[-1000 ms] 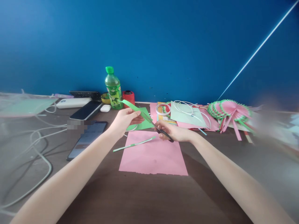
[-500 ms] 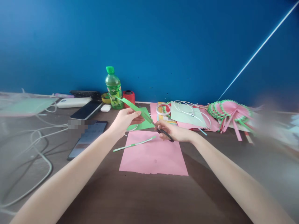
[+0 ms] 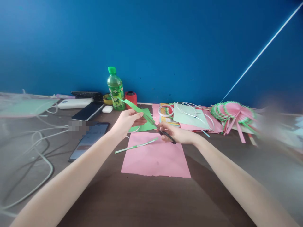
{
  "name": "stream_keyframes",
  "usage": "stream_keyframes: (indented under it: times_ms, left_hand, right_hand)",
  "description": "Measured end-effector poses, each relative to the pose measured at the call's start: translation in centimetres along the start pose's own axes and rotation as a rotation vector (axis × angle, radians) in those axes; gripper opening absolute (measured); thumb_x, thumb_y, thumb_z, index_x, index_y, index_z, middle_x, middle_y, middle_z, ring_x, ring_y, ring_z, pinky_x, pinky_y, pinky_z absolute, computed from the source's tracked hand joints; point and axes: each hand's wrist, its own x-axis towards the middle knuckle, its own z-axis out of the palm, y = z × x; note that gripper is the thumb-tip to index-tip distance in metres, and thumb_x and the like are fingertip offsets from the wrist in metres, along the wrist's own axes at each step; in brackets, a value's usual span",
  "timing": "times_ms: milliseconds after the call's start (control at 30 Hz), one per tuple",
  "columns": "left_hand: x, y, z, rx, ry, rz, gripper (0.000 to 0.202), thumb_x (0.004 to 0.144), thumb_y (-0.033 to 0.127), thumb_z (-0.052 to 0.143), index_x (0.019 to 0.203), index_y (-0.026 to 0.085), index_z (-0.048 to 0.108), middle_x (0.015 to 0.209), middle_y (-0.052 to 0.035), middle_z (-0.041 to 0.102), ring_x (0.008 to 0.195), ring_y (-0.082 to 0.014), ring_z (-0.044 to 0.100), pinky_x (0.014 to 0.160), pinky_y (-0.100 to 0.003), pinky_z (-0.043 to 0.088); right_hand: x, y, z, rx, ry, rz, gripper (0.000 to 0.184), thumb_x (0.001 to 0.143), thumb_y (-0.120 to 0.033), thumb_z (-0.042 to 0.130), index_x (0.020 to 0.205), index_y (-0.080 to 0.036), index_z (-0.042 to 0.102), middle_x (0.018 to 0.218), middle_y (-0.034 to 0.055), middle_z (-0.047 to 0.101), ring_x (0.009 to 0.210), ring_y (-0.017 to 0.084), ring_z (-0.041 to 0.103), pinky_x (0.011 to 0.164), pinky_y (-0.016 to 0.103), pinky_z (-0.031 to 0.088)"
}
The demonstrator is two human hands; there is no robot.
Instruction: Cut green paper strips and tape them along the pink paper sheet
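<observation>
My left hand (image 3: 129, 123) pinches a folded strip of green paper (image 3: 132, 106) that slants down to the right. My right hand (image 3: 176, 134) is closed around the black handles of a pair of scissors (image 3: 169, 137). The blades point up and left and meet the lower right end of the green strip. Both hands are above the far part of a pink paper sheet (image 3: 156, 159) with a ragged near edge. A thin green and white paper strip (image 3: 136, 146) lies across the sheet's left edge. Behind the hands is a green paper sheet (image 3: 150, 126).
A green bottle (image 3: 115, 91) and a red spool (image 3: 131, 98) stand by the blue wall. Phones (image 3: 88, 142) and white cables (image 3: 44, 154) lie left. A white tape roll (image 3: 165, 111), pale green paper (image 3: 189, 116) and pink-green paper fans (image 3: 233, 113) lie back right.
Almost nothing differs. Both hands keep the same grip and place, with the scissor blades still at the end of the green strip.
</observation>
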Motion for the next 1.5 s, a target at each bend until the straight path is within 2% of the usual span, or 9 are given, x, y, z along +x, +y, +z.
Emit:
stream_keyframes:
  times_ms: [467, 700, 900, 1067, 1267, 1500]
  left_hand:
    - [0.12, -0.23, 0.02, 0.006, 0.006, -0.009, 0.009, 0.075, 0.014, 0.06, 0.067, 0.011, 0.057, 0.061, -0.005, 0.067, 0.06, -0.0145, 0.066, 0.066, -0.026, 0.055]
    - [0.05, -0.27, 0.0, 0.014, 0.019, -0.009, 0.01, 0.075, 0.015, 0.061, 0.067, 0.011, 0.057, 0.061, -0.0057, 0.067, 0.06, -0.0151, 0.066, 0.066, -0.028, 0.055]
    - [-0.09, 0.05, 0.18, 0.072, 0.05, -0.013, 0.01, 0.074, 0.014, 0.062, 0.065, 0.01, 0.058, 0.061, -0.0051, 0.067, 0.058, -0.0135, 0.065, 0.062, -0.025, 0.055]
    - [0.04, -0.05, -0.09, 0.118, 0.049, 0.041, 0.01, 0.073, 0.016, 0.063, 0.066, 0.011, 0.057, 0.06, -0.0027, 0.064, 0.055, -0.0117, 0.063, 0.058, -0.024, 0.054]
    - [0.38, -0.36, -0.64, 0.054, 0.065, 0.099, 0.013, 0.072, 0.019, 0.063, 0.064, 0.013, 0.055, 0.06, 0.0014, 0.059, 0.056, -0.0095, 0.06, 0.058, -0.024, 0.054]
    - [0.52, -0.25, -0.51, 0.004, 0.093, 0.044, 0.009, 0.074, 0.015, 0.06, 0.066, 0.012, 0.056, 0.061, -0.0012, 0.061, 0.054, -0.0101, 0.061, 0.059, -0.025, 0.053]
  right_hand:
    - [-0.02, 0.03, 0.01, 0.108, -0.021, 0.03, 0.026, 0.081, -0.041, 0.052, 0.092, -0.023, 0.037, 0.071, -0.004, 0.039, 0.061, 0.01, 0.04, 0.056, 0.024, 0.036]
    - [-0.09, -0.04, 0.0, 0.12, -0.025, 0.033, 0.027, 0.081, -0.041, 0.053, 0.093, -0.023, 0.038, 0.072, -0.0035, 0.041, 0.062, 0.009, 0.041, 0.056, 0.024, 0.036]
    - [-0.01, -0.18, 0.02, 0.163, -0.037, 0.034, 0.03, 0.079, -0.043, 0.055, 0.091, -0.022, 0.037, 0.073, -0.0027, 0.042, 0.063, 0.009, 0.041, 0.057, 0.025, 0.037]
    - [-0.01, -0.37, 0.0, 0.165, -0.038, 0.03, 0.03, 0.078, -0.042, 0.057, 0.09, -0.021, 0.039, 0.075, -0.0027, 0.04, 0.062, 0.008, 0.04, 0.057, 0.024, 0.037]
    - [-0.01, 0.16, 0.03, 0.185, -0.043, 0.008, 0.027, 0.079, -0.039, 0.057, 0.091, -0.021, 0.04, 0.079, -0.0018, 0.039, 0.063, 0.008, 0.04, 0.055, 0.023, 0.04]
    - [-0.02, -0.17, 0.06, 0.217, -0.017, 0.014, 0.029, 0.078, -0.04, 0.058, 0.087, -0.02, 0.039, 0.08, -0.0018, 0.041, 0.061, 0.007, 0.044, 0.052, 0.023, 0.043]
